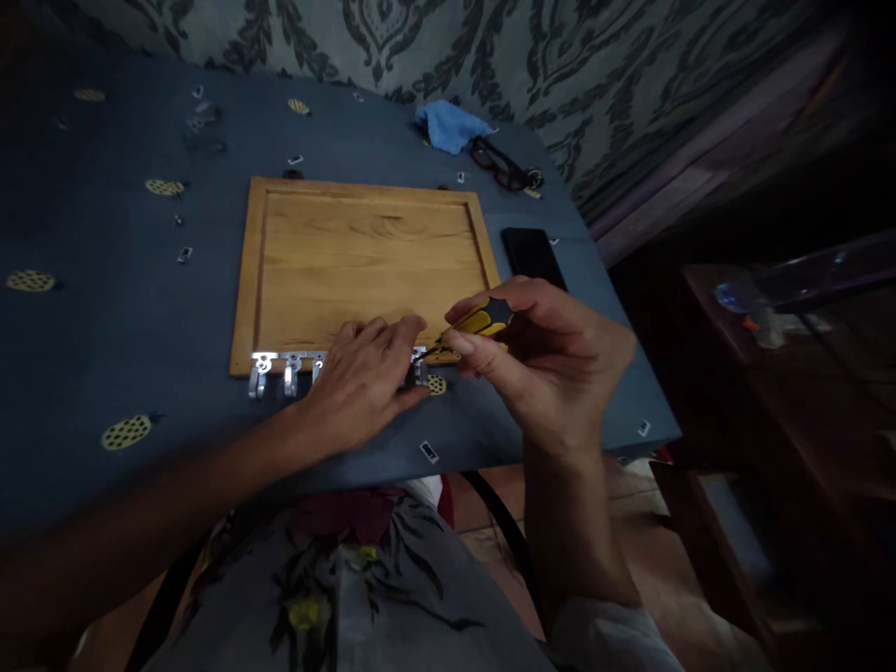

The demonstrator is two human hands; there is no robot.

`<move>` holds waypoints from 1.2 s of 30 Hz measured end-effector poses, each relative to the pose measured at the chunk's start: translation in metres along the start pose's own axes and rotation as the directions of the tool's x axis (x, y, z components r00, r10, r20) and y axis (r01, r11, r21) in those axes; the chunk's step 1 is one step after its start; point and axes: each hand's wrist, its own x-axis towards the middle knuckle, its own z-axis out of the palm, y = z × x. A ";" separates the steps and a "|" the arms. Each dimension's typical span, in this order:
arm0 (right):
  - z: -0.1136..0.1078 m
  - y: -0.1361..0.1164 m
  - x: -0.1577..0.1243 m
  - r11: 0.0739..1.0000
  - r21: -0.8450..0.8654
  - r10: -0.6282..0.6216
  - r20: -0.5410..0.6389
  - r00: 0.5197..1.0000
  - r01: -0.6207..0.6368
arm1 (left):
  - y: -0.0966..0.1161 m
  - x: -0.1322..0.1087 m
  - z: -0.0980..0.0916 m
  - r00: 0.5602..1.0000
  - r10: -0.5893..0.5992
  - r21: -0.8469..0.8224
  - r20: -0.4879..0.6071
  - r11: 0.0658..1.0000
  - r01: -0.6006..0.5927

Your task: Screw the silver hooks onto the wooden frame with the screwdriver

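My right hand (pixel 553 355) pinches a small yellow and black screwdriver (pixel 483 319) between thumb and fingers. Its thin shaft slants down to the left, with the tip at the right end of a shiny metal hook rail (pixel 292 362). The rail lies along the near edge of a framed wooden board (pixel 371 261), its hooks hanging over that edge. My left hand (pixel 360 378) lies across the rail and board edge, holding them with fingers on top and the thumb near the rightmost hook. It hides the rail's middle. Whether the tip sits in a screw, I cannot tell.
A dark blue cloth with pineapple prints (pixel 126 336) covers the table. Right of the board lies a black phone (pixel 532 254). Behind it are black-framed glasses (pixel 498 166) and a blue cloth (pixel 454 126). A patterned curtain (pixel 420 42) hangs along the back.
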 end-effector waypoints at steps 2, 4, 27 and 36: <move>0.005 0.001 -0.003 0.999 -0.039 -0.037 -0.073 0.997 0.034 | 0.000 0.000 0.000 1.000 -0.004 -0.004 0.003 1.000 0.004; 0.007 -0.001 -0.005 0.997 -0.065 -0.061 -0.183 0.981 0.050 | 0.000 0.000 -0.001 1.000 -0.008 -0.012 0.008 1.000 0.008; 0.005 0.012 -0.009 0.998 -0.056 -0.009 -0.267 0.964 -0.006 | 0.003 0.001 -0.004 0.999 -0.026 -0.010 0.028 1.000 0.026; 0.000 0.003 -0.003 1.000 -0.024 -0.003 -0.142 0.990 -0.001 | 0.002 0.001 -0.002 1.000 -0.011 0.008 0.026 1.000 0.011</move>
